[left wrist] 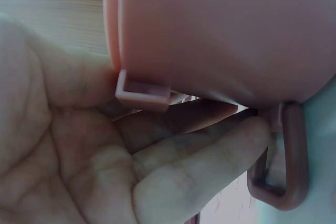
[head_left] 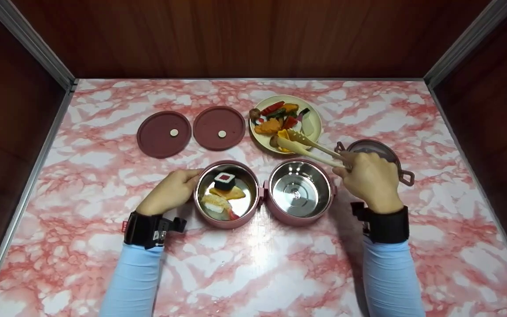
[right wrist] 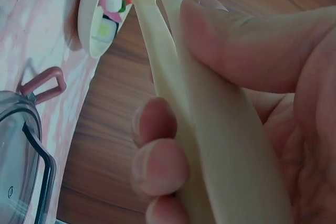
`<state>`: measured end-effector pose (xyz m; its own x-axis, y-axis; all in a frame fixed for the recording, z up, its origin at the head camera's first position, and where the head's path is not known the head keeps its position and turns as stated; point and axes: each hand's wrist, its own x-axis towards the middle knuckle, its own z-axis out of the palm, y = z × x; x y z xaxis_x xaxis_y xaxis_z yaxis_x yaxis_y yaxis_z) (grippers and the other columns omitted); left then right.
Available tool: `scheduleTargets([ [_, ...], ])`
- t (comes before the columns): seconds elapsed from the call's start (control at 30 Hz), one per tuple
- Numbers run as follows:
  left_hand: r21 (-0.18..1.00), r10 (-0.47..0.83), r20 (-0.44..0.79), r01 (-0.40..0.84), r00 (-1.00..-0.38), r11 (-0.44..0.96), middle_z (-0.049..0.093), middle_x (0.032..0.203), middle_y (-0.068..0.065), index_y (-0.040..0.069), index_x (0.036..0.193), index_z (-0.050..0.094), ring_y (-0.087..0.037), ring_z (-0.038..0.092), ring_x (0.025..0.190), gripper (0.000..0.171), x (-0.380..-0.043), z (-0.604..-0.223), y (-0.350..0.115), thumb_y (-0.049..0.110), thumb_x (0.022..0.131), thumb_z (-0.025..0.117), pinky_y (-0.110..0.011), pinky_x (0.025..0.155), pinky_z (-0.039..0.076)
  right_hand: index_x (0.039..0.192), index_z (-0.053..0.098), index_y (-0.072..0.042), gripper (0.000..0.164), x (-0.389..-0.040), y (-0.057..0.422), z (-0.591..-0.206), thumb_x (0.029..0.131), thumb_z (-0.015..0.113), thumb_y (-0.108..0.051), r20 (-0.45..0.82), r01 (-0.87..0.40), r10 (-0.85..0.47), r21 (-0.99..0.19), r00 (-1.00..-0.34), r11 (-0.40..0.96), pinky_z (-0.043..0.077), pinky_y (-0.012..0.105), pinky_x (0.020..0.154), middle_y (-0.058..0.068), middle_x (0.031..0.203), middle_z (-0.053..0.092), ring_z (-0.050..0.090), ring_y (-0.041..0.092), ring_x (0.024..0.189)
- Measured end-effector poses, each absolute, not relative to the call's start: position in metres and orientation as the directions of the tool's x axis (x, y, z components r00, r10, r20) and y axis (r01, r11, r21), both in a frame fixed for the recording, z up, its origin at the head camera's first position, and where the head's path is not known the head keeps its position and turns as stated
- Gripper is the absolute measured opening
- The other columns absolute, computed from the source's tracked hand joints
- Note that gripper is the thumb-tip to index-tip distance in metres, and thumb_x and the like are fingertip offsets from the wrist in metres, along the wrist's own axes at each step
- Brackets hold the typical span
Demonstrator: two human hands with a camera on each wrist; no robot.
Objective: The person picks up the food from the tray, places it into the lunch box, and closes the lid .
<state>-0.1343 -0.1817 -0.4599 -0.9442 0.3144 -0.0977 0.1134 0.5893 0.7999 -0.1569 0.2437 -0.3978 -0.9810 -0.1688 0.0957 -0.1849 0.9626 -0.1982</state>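
My right hand [head_left: 370, 178] grips cream tongs [right wrist: 184, 93], thumb on one arm and fingers curled round the other. The tong tips reach toy food at the near edge of a pale plate [head_left: 318, 132]; whether they pinch a piece cannot be told. My left hand [head_left: 170, 191] rests on the outer wall of the left pink pot [head_left: 228, 223], thumb near the rim and fingers fairly straight beside a brown loop handle [left wrist: 296, 156]. Inside this pot lie a sushi roll [head_left: 225, 179], a yellow piece [head_left: 231, 193] and other sushi. Joined to its right is a steel-lined pot [head_left: 299, 219].
Two dark red round lids [head_left: 161, 145] lie side by side at the back left, each with a small pale knob. A see-through lid [head_left: 379, 147] with brown handles sits under my right hand. Wood-grain panels [head_left: 253, 39] bound the table [head_left: 253, 281].
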Motion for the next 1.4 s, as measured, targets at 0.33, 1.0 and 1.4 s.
scheduleTargets([
  [0.33,0.795,0.307,-0.109,0.103,-0.946,0.598,0.065,0.127,-0.008,0.009,0.131,0.066,-0.023,0.056,0.122,0.034,-0.134,-0.461,-0.181,0.02,0.105,0.046,-0.045,0.107,0.04,0.122,0.072,-0.019,0.038,-0.158,0.24,-0.4,0.086,0.075,-0.031,0.098,-0.171,-0.154,-0.192,-0.983,0.966,0.043,0.06,0.054,0.024,0.089,0.069,0.063,0.05,0.074],
  [1.0,0.786,0.311,-0.101,0.116,-0.945,0.607,0.066,0.127,-0.007,0.01,0.13,0.067,-0.023,0.057,0.121,0.033,-0.133,-0.461,-0.181,0.018,0.104,0.047,-0.045,0.106,0.042,0.108,0.078,-0.021,0.023,-0.159,0.248,-0.402,0.087,0.075,-0.03,0.2,-0.18,-0.131,-0.247,-0.971,0.952,0.043,0.06,0.055,0.018,0.089,0.072,0.064,0.045,0.077],
  [1.4,0.787,0.324,-0.068,0.148,-0.944,0.598,0.066,0.125,-0.008,0.01,0.129,0.067,-0.024,0.058,0.12,0.033,-0.134,-0.461,-0.182,0.016,0.104,0.047,-0.046,0.105,0.043,0.112,0.078,-0.019,0.028,-0.142,0.24,-0.382,0.085,0.079,-0.025,0.299,-0.296,-0.198,-0.333,-0.934,0.895,0.043,0.051,0.05,0.01,0.083,0.073,0.062,0.031,0.066],
])
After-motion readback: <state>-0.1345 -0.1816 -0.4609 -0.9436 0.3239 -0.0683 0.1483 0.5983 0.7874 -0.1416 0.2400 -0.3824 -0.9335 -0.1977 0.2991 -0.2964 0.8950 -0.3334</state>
